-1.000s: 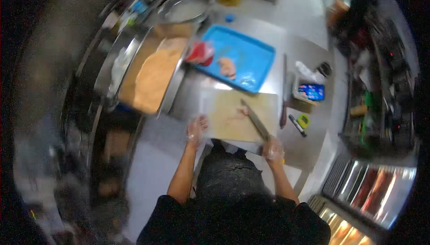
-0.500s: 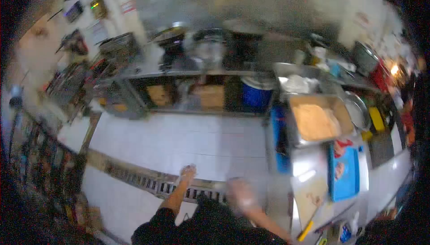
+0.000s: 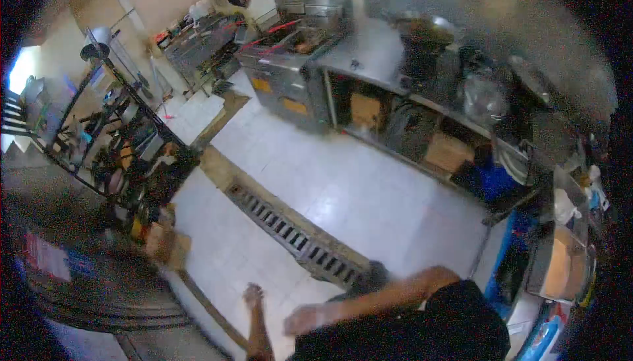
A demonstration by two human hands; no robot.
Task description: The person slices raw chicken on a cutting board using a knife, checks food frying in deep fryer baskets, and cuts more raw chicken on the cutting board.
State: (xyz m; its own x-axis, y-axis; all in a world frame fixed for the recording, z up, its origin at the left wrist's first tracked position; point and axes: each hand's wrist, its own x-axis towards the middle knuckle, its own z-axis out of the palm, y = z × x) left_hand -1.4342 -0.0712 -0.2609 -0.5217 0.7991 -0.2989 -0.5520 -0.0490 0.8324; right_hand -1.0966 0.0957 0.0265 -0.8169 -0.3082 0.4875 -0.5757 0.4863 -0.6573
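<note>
My left hand (image 3: 252, 295) hangs low in front of me over the pale tiled floor (image 3: 369, 193). Its fingers look loosely bent and apart, with nothing visible in them. Across my body reaches my right arm, in a short dark sleeve (image 3: 455, 321). My right hand (image 3: 306, 320) is close to the left one but not touching it. Motion blurs its fingers, so its grip does not show. Both hands are away from any surface or object.
A floor drain grate (image 3: 297, 236) runs diagonally ahead. A fryer (image 3: 290, 64) and a steel counter (image 3: 376, 51) line the far side. At left are a loaded rack (image 3: 125, 156) and a cardboard box (image 3: 165, 245). A food pan (image 3: 559, 265) stands at right.
My view has swung left, so the counter with the pan and blue tray shifted to the right edge. My right hand has come across toward my left.
</note>
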